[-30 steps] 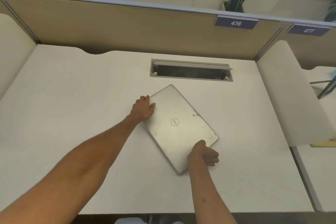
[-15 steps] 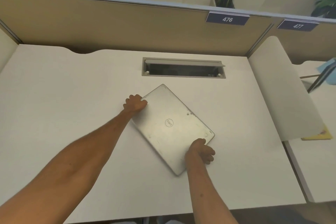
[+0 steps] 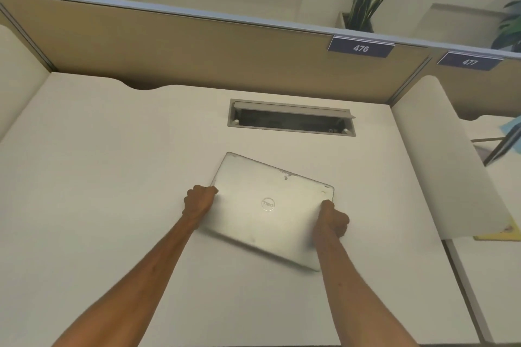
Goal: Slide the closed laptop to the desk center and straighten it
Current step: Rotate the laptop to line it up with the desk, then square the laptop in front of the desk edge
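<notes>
A closed silver laptop [image 3: 272, 210] lies flat on the white desk [image 3: 112, 177], a little right of the middle and just in front of the open cable slot [image 3: 291, 118] set into the desk surface. The laptop sits skewed: its far left corner points toward the slot while its right side angles down toward the person, so its edges do not run parallel with the desk edge. A round logo shows near the centre of the lid, and small dark marks dot the far edge. The left hand [image 3: 199, 201] is curled into a loose fist shape, fingers folded in, pressed against the laptop's left edge near the far corner; the thumb side touches the lid's rim. The right hand [image 3: 334, 218] is likewise curled, clasping the laptop's right edge near its far right corner, with the knuckles outside the edge and the fingertips hidden, so how far they wrap under cannot be told. Both forearms reach in from the near edge of the picture, bare. The near edge of the laptop is blurred. Behind the desk stands a tan partition [image 3: 197, 48] carrying a blue number plate [image 3: 361, 47] that reads 476, and a white side divider [image 3: 451, 163] rises on the right.
</notes>
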